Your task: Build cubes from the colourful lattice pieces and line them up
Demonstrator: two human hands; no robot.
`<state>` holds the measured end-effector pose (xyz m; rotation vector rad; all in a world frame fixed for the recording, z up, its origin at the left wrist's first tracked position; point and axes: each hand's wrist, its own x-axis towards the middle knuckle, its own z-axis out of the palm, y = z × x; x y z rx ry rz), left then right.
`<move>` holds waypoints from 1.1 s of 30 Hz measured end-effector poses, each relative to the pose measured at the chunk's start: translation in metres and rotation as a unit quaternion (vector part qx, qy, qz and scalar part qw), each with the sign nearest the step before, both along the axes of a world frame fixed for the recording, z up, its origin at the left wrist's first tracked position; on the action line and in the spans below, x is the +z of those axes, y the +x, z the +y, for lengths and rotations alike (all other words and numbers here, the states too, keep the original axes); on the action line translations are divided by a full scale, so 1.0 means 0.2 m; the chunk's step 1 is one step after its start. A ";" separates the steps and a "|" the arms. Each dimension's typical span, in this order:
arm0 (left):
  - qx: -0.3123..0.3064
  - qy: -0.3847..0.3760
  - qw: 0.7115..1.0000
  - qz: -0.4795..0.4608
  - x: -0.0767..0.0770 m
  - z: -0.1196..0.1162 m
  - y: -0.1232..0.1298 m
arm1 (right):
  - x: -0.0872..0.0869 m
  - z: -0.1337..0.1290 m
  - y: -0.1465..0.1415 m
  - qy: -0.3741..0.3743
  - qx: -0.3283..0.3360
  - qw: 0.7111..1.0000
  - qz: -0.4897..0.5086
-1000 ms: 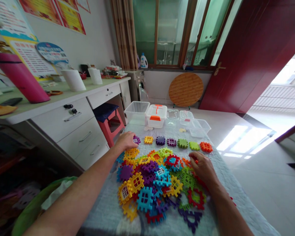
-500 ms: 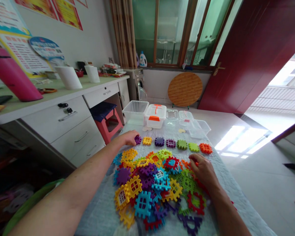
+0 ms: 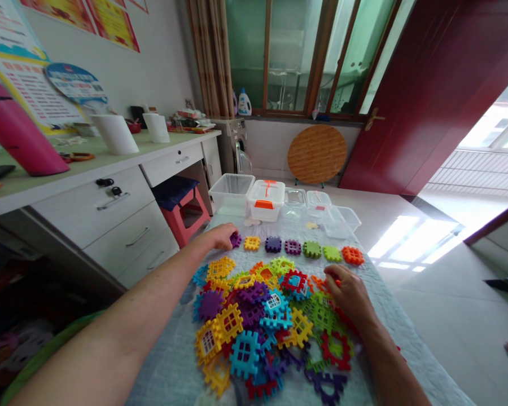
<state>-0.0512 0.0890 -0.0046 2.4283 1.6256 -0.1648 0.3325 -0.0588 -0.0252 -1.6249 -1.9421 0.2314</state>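
Observation:
At the left end of a row of plastic building blocks, my left hand (image 3: 223, 235) has its fingers closed on a purple building block (image 3: 236, 241) standing on the cloth. Beside it in the row sit a yellow block (image 3: 252, 243), a dark blue block (image 3: 273, 244), a purple block (image 3: 293, 247), green ones and an orange-red block (image 3: 353, 255). My right hand (image 3: 347, 290) rests at the right edge of a mixed pile of toothed blocks (image 3: 245, 304). Its fingers are curled round an orange building block (image 3: 337, 282), mostly hidden by the hand.
Behind the row stand a clear bin (image 3: 232, 194), a lidded box with orange latches (image 3: 266, 201) and smaller clear containers (image 3: 342, 220). To the left are a white desk (image 3: 118, 197) and a pink stool (image 3: 186, 217). A quilted cloth (image 3: 169, 344) covers the table.
The view has shifted very slightly. Both hands keep their places, the left at the purple block and the right at the pile's edge.

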 end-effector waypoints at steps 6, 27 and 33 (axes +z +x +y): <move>0.002 -0.008 1.000 0.000 -0.01 0.00 0.01 | 0.00 0.00 0.00 0.001 0.000 1.000 0.000; 0.058 0.014 0.998 -0.023 0.07 -0.19 -0.03 | -0.01 0.00 0.01 0.011 -0.006 1.000 0.017; 0.049 -0.055 0.997 -0.025 0.10 -0.40 -0.08 | -0.01 0.00 0.01 0.009 0.000 1.000 0.003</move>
